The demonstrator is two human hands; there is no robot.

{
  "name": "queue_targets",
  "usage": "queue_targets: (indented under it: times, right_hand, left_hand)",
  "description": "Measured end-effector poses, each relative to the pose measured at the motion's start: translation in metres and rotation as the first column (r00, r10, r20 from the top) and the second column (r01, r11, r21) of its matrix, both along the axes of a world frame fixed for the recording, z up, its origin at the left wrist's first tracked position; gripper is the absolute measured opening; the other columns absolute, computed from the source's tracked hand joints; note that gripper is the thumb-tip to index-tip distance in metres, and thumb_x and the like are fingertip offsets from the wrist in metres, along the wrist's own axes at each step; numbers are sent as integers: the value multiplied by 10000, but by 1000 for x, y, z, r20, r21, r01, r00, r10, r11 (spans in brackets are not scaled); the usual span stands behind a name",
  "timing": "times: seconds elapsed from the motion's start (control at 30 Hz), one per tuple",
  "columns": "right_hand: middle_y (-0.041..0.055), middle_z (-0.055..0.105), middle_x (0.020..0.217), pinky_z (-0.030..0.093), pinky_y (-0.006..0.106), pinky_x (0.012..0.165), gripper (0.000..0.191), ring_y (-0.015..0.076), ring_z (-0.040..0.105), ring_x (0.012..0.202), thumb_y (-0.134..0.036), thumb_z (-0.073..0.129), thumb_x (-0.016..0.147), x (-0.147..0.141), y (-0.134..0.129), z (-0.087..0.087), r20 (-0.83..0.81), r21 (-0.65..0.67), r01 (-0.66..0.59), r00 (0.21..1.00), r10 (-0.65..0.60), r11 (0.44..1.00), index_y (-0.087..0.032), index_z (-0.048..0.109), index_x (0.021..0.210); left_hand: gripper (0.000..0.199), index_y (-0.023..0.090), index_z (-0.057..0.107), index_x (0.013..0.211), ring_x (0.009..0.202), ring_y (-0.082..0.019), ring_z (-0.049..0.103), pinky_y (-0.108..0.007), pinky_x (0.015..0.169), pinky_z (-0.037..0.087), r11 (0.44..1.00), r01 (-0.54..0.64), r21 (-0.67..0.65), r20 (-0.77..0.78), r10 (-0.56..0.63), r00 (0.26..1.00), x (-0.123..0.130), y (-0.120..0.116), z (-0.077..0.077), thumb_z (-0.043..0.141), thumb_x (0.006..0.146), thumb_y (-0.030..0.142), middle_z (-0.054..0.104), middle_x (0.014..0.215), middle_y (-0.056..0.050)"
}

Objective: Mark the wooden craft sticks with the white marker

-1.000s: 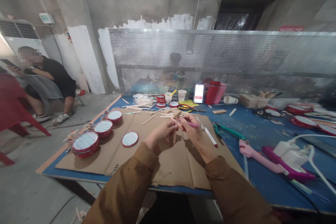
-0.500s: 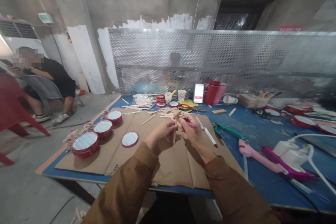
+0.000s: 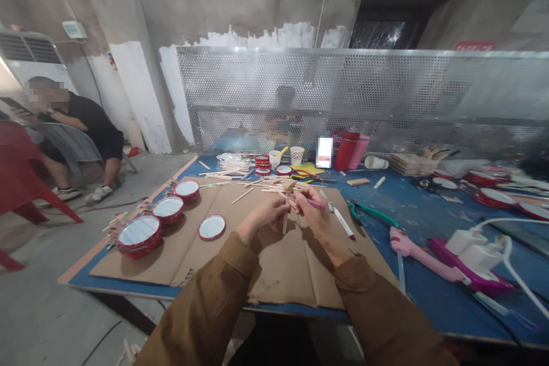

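Over the cardboard sheet (image 3: 257, 280), my left hand (image 3: 269, 213) is closed, pinching a short wooden stick (image 3: 285, 226) whose lower end points down. Close beside it, my right hand (image 3: 314, 211) is closed around a purple pen (image 3: 317, 204); the pen's tip is at the stick, too small to make out exactly. A pile of wooden sticks (image 3: 274, 187) lies just beyond my fingers. Right of my right hand rests a white marker with a red end (image 3: 344, 224). To the left, a round red-rimmed disc (image 3: 211, 227) lies flat near stacked red-rimmed discs (image 3: 139, 234).
Green-handled pliers (image 3: 375, 213), a pink glue gun (image 3: 433, 263) and a purple power strip with white plugs (image 3: 472, 254) occupy the right side. Paper cups (image 3: 297, 154) and a red bottle (image 3: 347, 150) stand before a perforated metal screen (image 3: 257, 86). A person (image 3: 92, 120) sits at left.
My hands, the stick and the pen stay almost in place, with only a slight shift of the right hand. The seated person's head and hands have moved a little, and a phone now shows.
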State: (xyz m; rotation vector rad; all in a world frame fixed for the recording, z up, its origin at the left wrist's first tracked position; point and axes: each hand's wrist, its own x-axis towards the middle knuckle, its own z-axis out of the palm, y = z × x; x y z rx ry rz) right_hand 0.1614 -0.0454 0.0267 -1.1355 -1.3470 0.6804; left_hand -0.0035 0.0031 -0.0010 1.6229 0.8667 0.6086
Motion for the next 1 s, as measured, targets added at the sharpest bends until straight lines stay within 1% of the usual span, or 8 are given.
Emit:
queue_targets:
  times: [0.13, 0.23, 0.47, 0.6, 0.7, 0.87, 1.0]
  right_hand:
    - [-25, 595, 580, 450, 322, 552, 449, 182, 546, 542, -708, 757, 817, 0, 1, -2, -16, -5, -24, 1000, 24, 1000, -286, 610, 766]
    - [-20, 607, 590, 459, 322, 562, 436, 185, 557, 555, -696, 747, 834, 0, 2, -3, -5, -1, -31, 1000, 31, 1000, -285, 615, 776]
    - [-24, 592, 589, 442, 321, 545, 458, 183, 540, 541, -721, 735, 836, 2, 4, -5, 27, -13, -18, 999, 19, 1000, -290, 599, 767]
    - [-21, 597, 593, 445, 319, 560, 465, 185, 562, 563, -721, 733, 848, 1, 4, -6, 30, 2, -42, 999, 42, 999, -286, 596, 760]
    - [-28, 586, 583, 434, 317, 554, 469, 176, 544, 541, -715, 751, 837, 0, 4, -6, 11, 0, -44, 999, 44, 999, -283, 588, 752]
    - [-26, 600, 591, 444, 319, 564, 423, 181, 552, 556, -683, 737, 815, -1, 4, -5, -15, -11, -29, 999, 29, 1000, -285, 599, 771]
    - [-20, 604, 575, 439, 317, 567, 413, 177, 545, 551, -670, 721, 829, 0, 3, -5, 31, -21, -26, 999, 26, 999, -282, 603, 753]
  left_hand:
    - [392, 185, 646, 920, 387, -91, 507, -185, 446, 378, 1000, 6, 10, 0, -6, 1000, 0, 0, 0, 685, 1064, 547, 554, 532, 57]
    - [411, 185, 656, 938, 393, -88, 514, -180, 453, 382, 1000, 23, -1, 17, -23, 1000, 0, 0, 0, 705, 1054, 577, 559, 539, 59]
    - [416, 192, 626, 920, 405, -91, 515, -191, 462, 395, 1000, -4, -7, 16, 5, 1000, 0, 1, -1, 726, 1039, 578, 553, 556, 64]
    - [360, 196, 624, 938, 387, -101, 508, -202, 453, 382, 1000, 14, 10, -8, -14, 1000, 0, 4, -2, 661, 1081, 524, 564, 541, 53]
    - [335, 197, 624, 934, 380, -102, 497, -208, 448, 375, 1000, 5, 16, -16, -4, 1000, 0, 4, -2, 630, 1100, 488, 563, 540, 53]
    - [403, 189, 643, 954, 392, -91, 504, -199, 462, 371, 1000, -8, 1, 4, 8, 1000, -1, 2, -1, 716, 1052, 574, 566, 556, 55]
    - [408, 188, 637, 923, 402, -97, 522, -206, 464, 380, 1000, -3, 3, -4, 3, 1000, -1, 2, -2, 701, 1060, 566, 578, 562, 39]
